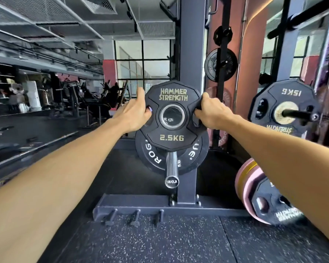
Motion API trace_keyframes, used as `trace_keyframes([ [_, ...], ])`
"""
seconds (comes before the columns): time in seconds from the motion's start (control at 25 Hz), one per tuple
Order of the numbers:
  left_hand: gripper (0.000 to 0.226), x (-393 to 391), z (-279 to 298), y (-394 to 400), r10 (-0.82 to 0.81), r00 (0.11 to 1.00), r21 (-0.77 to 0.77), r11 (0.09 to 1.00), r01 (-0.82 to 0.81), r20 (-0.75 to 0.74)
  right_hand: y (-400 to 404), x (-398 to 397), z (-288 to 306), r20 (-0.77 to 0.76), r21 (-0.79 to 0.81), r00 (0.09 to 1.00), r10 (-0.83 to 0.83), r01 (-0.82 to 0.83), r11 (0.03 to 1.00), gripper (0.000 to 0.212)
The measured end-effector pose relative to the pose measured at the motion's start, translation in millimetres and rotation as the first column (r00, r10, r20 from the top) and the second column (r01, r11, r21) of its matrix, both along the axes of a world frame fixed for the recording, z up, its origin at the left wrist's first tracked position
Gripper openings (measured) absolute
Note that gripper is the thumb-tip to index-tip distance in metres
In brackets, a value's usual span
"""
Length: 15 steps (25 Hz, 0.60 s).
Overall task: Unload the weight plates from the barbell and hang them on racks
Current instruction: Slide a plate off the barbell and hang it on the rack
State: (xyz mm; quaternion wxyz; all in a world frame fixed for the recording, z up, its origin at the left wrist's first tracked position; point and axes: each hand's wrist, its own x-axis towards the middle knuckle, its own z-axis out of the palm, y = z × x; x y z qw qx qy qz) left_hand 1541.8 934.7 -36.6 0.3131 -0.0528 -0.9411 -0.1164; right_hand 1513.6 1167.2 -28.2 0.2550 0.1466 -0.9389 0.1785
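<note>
Above the speckled rubber gym floor (141, 243), my left hand (133, 114) and right hand (213, 112) grip the 2.5KG plate (172, 138) by its side cut-outs, upright before the rack peg (171, 168).

The 2.5 kg Hammer Strength plate (172, 115) is showing black with gold lettering and a silver centre ring. Behind it, the Rogue plate (150, 156) is showing black with white letters. The storage peg (171, 168) is gleaming chrome. The pink bumper plate (248, 188) is carrying a yellow stripe. The rubber floor (141, 242) is showing black, speckled grey-white. The rack upright (192, 44) is showing dark grey.
</note>
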Motion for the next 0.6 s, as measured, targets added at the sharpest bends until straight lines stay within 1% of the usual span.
trace_keyframes([
  [0.08,0.051,15,-22,-3,-0.017,0.999,0.005,1.000,0.017,0.038,-3,16,-19,0.039,0.012,0.999,-0.022,0.022,1.000,0.023],
  [0.2,0.049,28,-56,-5,-0.034,0.993,0.005,0.999,0.033,0.113,-4,32,-54,0.111,0.024,0.993,-0.043,0.041,0.999,0.023],
  [0.32,0.055,32,-88,-4,-0.046,0.984,0.019,0.999,0.044,0.173,-5,34,-84,0.144,0.048,0.988,-0.056,0.050,0.998,0.022],
  [0.4,0.051,31,-102,-4,-0.045,0.981,0.015,0.999,0.043,0.188,-5,34,-97,0.161,0.046,0.986,-0.050,0.044,0.998,0.023],
  [0.52,0.045,31,-120,-7,-0.030,0.977,0.010,1.000,0.028,0.212,-7,31,-117,0.204,0.045,0.978,-0.049,0.041,0.998,0.035],
  [0.6,0.043,32,-131,-9,-0.021,0.972,0.008,1.000,0.020,0.234,-10,30,-129,0.229,0.037,0.973,-0.035,0.027,0.999,0.026],
])
